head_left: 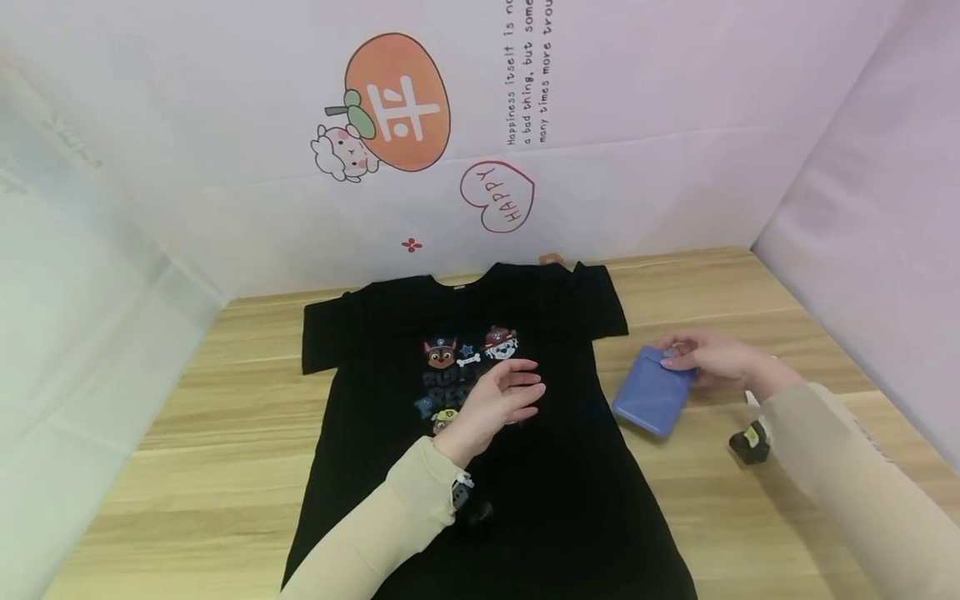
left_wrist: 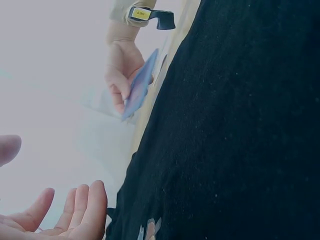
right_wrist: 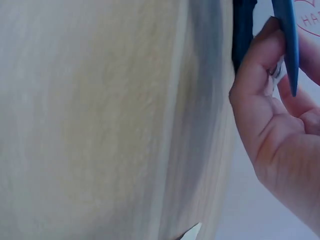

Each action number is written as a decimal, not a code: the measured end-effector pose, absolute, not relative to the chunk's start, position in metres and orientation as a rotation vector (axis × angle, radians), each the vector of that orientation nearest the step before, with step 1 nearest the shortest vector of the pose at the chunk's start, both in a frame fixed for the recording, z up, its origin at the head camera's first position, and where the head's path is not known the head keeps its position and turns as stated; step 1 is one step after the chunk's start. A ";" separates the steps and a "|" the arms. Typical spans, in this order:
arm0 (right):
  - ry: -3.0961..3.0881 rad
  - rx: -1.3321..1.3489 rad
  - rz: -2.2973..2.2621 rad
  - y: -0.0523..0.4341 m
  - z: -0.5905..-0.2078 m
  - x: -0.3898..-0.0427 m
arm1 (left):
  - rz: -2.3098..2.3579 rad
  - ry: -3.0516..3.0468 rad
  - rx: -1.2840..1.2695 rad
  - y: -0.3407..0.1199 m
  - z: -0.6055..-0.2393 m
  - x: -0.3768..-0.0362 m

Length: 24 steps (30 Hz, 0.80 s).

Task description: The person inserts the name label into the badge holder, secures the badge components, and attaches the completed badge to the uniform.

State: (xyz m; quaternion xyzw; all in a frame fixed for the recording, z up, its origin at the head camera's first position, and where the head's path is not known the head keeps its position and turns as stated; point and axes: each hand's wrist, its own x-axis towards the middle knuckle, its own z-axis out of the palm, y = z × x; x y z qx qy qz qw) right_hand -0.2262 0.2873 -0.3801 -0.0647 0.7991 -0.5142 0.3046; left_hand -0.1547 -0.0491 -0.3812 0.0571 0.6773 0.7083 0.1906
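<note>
A black T-shirt (head_left: 570, 483) with cartoon dog heads printed on its chest lies spread flat, neck away from me. My left hand (head_left: 497, 407) hovers over the chest print with fingers spread and holds nothing; the left wrist view shows its palm side (left_wrist: 75, 217). To the right of the shirt, my right hand (head_left: 708, 360) pinches a flat blue card holder (head_left: 652, 393) by its upper end, thumb on the front face. From the right wrist the card holder (right_wrist: 289, 50) appears edge-on, with a small shiny piece near the fingers.
The wood-grain table (head_left: 225, 450) extends on both sides of the shirt. A white printed cloth (head_left: 645, 150) stands as a backdrop behind it, with pale sheets at the sides. Part of a white item (head_left: 752, 400) shows beside my right sleeve.
</note>
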 end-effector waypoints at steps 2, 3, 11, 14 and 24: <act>2.085 -0.160 -1.422 0.286 -0.378 -0.226 | 1.998 1.899 0.161 -0.048 -0.381 -0.155; 2.087 -0.166 -1.437 0.285 -0.377 -0.225 | 2.001 1.899 0.166 -0.047 -0.381 -0.155; 2.157 -0.179 -1.494 0.265 -0.370 -0.218 | 2.001 1.888 0.190 -0.040 -0.381 -0.156; 2.162 -0.200 -1.524 0.256 -0.367 -0.215 | 2.004 1.893 0.203 -0.037 -0.380 -0.156; 2.192 -0.220 -1.600 0.222 -0.360 -0.206 | 2.004 1.905 0.201 -0.036 -0.380 -0.154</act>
